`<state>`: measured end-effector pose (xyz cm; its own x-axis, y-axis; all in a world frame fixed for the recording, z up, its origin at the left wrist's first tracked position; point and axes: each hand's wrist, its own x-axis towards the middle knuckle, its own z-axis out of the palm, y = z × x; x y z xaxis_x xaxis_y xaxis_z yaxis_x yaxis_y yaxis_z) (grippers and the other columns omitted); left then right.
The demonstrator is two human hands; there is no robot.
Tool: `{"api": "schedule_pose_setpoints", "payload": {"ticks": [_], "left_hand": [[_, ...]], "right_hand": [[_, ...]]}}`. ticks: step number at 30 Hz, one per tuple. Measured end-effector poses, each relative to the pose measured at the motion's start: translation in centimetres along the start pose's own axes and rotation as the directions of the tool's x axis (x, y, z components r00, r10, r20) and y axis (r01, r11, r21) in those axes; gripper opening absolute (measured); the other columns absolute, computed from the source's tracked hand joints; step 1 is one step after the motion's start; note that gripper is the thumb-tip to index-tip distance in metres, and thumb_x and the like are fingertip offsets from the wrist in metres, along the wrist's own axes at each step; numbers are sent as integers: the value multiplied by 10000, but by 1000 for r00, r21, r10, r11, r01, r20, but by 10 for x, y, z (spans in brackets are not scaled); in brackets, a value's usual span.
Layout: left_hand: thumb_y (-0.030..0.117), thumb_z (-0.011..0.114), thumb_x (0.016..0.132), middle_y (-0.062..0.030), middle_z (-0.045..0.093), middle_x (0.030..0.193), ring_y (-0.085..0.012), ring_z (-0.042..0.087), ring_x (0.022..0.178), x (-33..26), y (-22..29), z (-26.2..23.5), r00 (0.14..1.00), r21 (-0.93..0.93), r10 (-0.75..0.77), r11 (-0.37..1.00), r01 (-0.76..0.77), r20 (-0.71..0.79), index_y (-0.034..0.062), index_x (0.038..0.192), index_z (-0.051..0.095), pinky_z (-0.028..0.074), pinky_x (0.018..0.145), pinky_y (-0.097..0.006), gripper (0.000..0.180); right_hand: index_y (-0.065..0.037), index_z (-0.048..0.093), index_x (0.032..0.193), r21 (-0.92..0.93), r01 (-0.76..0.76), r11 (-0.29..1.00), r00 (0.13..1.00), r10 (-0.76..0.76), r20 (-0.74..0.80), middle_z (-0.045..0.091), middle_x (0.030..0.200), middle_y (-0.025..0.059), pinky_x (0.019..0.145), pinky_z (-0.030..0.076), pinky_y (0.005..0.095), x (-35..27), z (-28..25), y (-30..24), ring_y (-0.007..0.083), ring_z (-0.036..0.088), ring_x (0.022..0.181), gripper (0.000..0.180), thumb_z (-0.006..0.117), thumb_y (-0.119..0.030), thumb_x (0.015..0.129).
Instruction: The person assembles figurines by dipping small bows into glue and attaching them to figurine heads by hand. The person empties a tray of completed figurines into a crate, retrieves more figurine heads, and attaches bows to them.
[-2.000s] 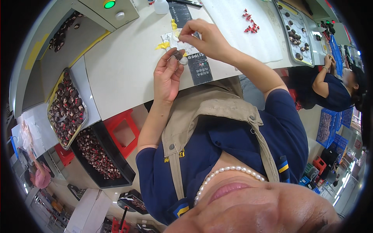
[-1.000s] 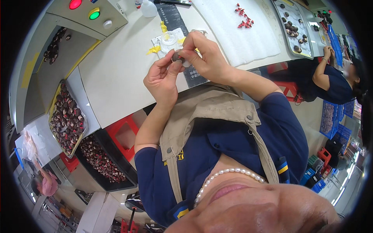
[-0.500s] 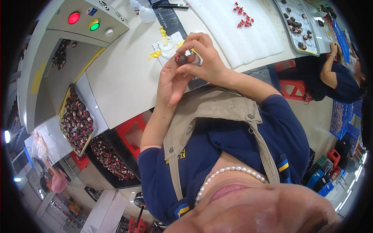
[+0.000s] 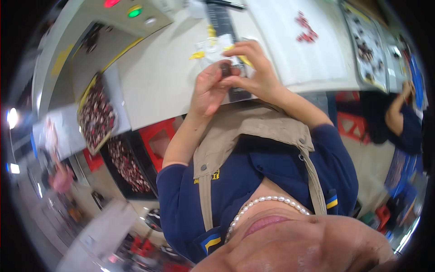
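One dark ball in hand, a loose group of red pieces on the sheet

We see one dark ball [image 4: 225,69] held up over the near edge of the counter [image 4: 154,90], so this piece is not yet set down. The left hand [image 4: 209,90] grips it between thumb and fingers. The right hand [image 4: 261,75] is curved around its other side, with thumb and forefinger spread apart; a further finger reaches the ball, but we cannot tell whether it grasps or merely touches.

Judging by what lies about, much is left: red pieces [image 4: 308,36] lie loose on the white sheet [image 4: 290,65] toward the counter's right end. Dark balls [image 4: 366,52] sit scattered in the tray past that sheet, while the tray [image 4: 116,122] beyond the counter's left edge is heaped, as is the black bin [image 4: 146,158] below it. We cannot say which of these are finished.

The view is blurred. Fingers cover part of the ball, so we cannot make out whether it bears any red. Behind the hands, the clear dish [image 4: 212,49] among strips of yellow tape [image 4: 197,55] is smeared and partly hidden, and its contents are unreadable to us.
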<state>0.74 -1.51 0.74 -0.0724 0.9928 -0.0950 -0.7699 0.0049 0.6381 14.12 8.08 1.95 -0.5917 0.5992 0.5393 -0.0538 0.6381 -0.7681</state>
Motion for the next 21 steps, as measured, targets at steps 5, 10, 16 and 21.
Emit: {"api": "schedule_pose_setpoints", "payload": {"ticks": [5, 10, 16, 21], "left_hand": [[205, 550, 889, -134, 617, 982, -200, 591, 945, -56, 51, -26, 971, 32, 179, 984, -176, -160, -27, 1116, 506, 451, 867, -329, 328], [177, 547, 889, -136, 615, 998, -226, 599, 976, -139, 96, -80, 787, 272, 512, 856, -439, -343, -54, 1132, 509, 429, 950, -406, 337], [173, 547, 893, -103, 628, 987, -218, 598, 976, -256, 149, -169, 468, 452, 721, 689, -567, -511, -24, 1063, 565, 469, 858, -394, 261], [218, 578, 878, -90, 619, 1022, -190, 590, 959, -359, 208, -245, 227, 458, 800, 522, -720, -555, 13, 1049, 555, 461, 763, -316, 268]], "right_hand": [[-36, 559, 1043, 7, -150, 989, 989, 150, 10, 530, 1034, 99, 803, 394, 313, -13, 21, -40, 239, 483, 1011, 453, 767, -142, 655], [-33, 552, 1036, 133, -185, 974, 982, 177, 71, 531, 1027, 71, 741, 366, 254, -30, 55, -56, 162, 480, 931, 397, 741, -120, 698], [-25, 553, 1037, 265, -462, 847, 858, 351, 376, 552, 966, 25, 757, 377, 222, -41, 119, -85, 95, 494, 898, 277, 661, -126, 802], [-38, 532, 1068, 312, -679, 665, 608, 270, 747, 550, 1036, 31, 836, 404, 240, -17, 224, -117, 96, 510, 953, 259, 624, -134, 845]]}}
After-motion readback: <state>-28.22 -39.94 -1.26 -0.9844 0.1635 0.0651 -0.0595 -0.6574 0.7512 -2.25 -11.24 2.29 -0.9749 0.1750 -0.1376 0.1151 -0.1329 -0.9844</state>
